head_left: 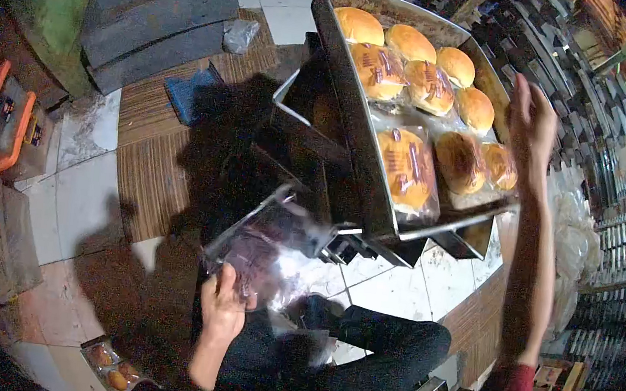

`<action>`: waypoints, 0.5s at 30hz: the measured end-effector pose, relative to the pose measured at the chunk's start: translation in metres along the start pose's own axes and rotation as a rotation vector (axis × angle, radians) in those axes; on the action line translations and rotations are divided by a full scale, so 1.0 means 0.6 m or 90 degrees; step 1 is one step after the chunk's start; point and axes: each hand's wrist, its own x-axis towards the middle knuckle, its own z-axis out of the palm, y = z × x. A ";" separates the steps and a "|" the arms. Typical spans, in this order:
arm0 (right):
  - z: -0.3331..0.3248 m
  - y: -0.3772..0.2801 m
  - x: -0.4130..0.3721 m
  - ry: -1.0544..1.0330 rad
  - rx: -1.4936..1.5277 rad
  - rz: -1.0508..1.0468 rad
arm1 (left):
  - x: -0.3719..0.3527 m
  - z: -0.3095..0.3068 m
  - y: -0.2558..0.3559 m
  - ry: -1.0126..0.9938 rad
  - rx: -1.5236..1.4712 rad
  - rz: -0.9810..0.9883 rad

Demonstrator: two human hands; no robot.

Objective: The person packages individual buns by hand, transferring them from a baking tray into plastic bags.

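My left hand is closed on a clear plastic bag with dark printing, held low over my lap. Nothing shows clearly inside the bag. My right hand is raised just past the right wall of a deep metal tray. Its fingers are stretched upward, slightly apart, and I see nothing in them. Inside the tray sit rows of round golden bread buns. Several are in clear printed bags, such as the bagged bun at the near end; others at the back look bare.
Other metal trays are stacked at angles beneath the bun tray. Packed buns lie on the floor at lower left. An orange-edged case stands at far left, a blue item on the tiles. Stacked dark slats line the right.
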 end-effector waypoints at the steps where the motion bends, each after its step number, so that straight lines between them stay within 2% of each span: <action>1: 0.030 0.052 0.041 -0.051 -0.146 0.012 | 0.009 -0.004 -0.015 0.032 -0.166 -0.102; 2: 0.064 0.160 0.078 -0.097 -0.302 -0.110 | 0.020 -0.038 -0.059 -0.036 -0.197 -0.097; 3: 0.084 0.212 0.098 -0.226 -0.351 0.002 | 0.027 -0.054 -0.098 -0.070 -0.122 0.001; 5: 0.123 0.275 0.109 -0.226 -0.303 0.150 | 0.041 -0.092 -0.178 -0.049 -0.072 0.018; 6: 0.123 0.251 0.097 -0.219 -0.142 0.163 | 0.041 -0.111 -0.182 -0.093 -0.152 -0.028; 7: 0.123 0.221 0.082 -0.213 0.019 0.176 | 0.047 -0.114 -0.186 -0.081 -0.152 -0.027; 8: 0.126 0.279 0.105 -0.325 0.173 0.449 | 0.050 -0.121 -0.195 -0.101 0.007 0.040; 9: 0.132 0.260 0.087 -0.356 0.375 0.459 | 0.051 -0.132 -0.205 -0.121 0.172 0.101; 10: 0.095 0.185 0.084 -0.417 0.193 0.477 | 0.055 -0.139 -0.214 -0.139 0.336 0.160; 11: 0.086 0.178 0.088 -0.483 0.268 0.422 | 0.058 -0.146 -0.219 -0.155 0.502 0.216; 13: 0.098 0.156 0.082 -0.426 0.372 0.311 | 0.061 -0.152 -0.209 -0.193 0.841 0.319; 14: 0.105 0.163 0.076 -0.436 0.382 0.309 | 0.060 -0.153 -0.202 -0.180 0.847 0.314; 15: 0.105 0.175 0.073 -0.389 0.373 0.283 | 0.064 -0.141 -0.185 -0.184 0.986 0.395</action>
